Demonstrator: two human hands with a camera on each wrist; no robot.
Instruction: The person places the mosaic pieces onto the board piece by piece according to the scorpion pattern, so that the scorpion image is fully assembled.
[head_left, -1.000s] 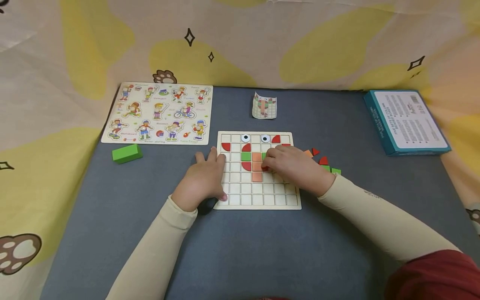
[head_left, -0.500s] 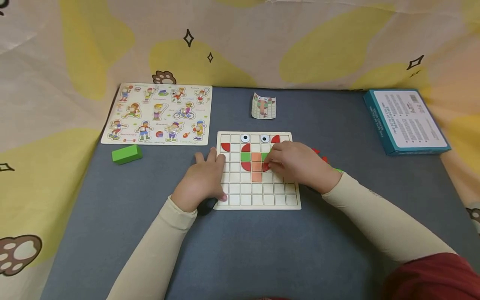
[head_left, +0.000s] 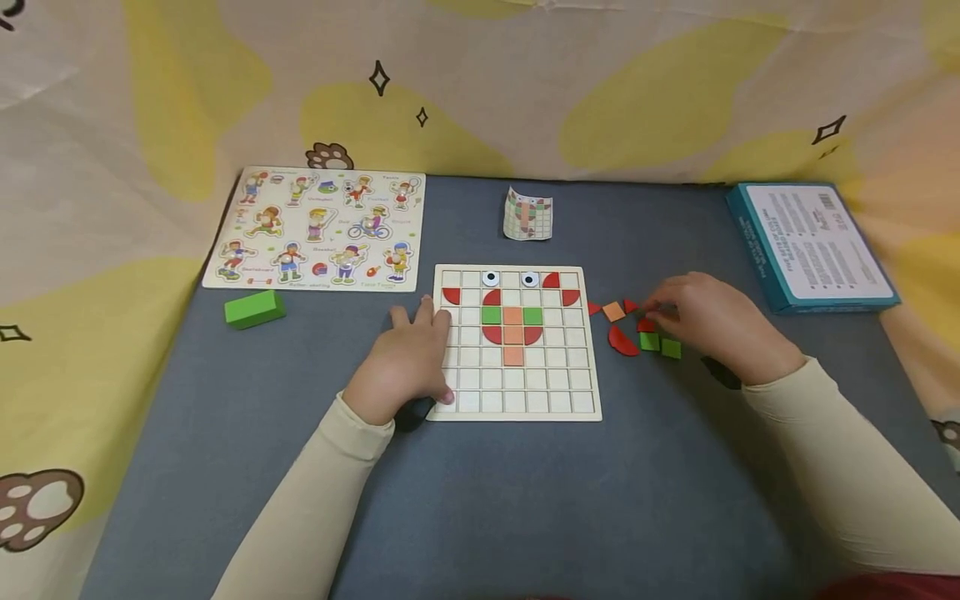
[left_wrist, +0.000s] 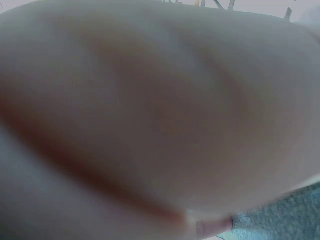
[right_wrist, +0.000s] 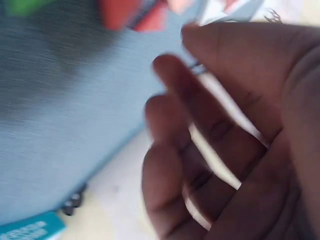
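Observation:
A pale gridded puzzle board lies flat in the middle of the table in the head view. On it sit red quarter-round pieces, two green squares, a column of orange squares and two eye pieces. My left hand rests with spread fingers on the board's left edge. To the board's right, my right hand hovers over loose pieces, its fingers loosely bent and its thumb apart from them, as the right wrist view confirms. Among those pieces are a red one, green squares and an orange square.
Behind the board stands a small curled picture card. A sports figure puzzle lies at the back left, a green block before it. At the back right is a teal box. A patterned cloth borders the table.
My right hand has let go of a red quarter-round piece on the board and moved right to the loose pieces. The left hand keeps its place.

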